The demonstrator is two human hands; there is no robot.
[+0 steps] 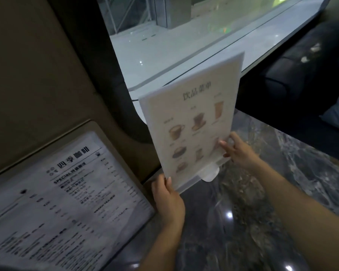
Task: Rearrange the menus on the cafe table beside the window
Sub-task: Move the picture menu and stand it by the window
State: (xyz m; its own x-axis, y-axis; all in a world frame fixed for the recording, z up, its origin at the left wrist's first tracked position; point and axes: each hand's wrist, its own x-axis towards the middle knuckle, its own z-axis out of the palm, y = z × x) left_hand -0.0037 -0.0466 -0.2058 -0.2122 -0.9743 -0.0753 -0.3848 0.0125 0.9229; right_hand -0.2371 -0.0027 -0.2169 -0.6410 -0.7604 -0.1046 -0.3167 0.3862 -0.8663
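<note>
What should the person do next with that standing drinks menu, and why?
Probably set the drinks menu upright and settle its clear base flat on the table. It leans, and both the left hand and right hand grip its lower edges near the table's window-side edge, while the flat menu lies to the left.

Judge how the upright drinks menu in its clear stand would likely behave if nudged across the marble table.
The drinks menu stand looks tall over a narrow base, so a high push would probably tip it. Its clear plastic seems rigid, not floppy. On the glossy table it may slide easily; both hands, left hand and right hand, grip low.
</note>
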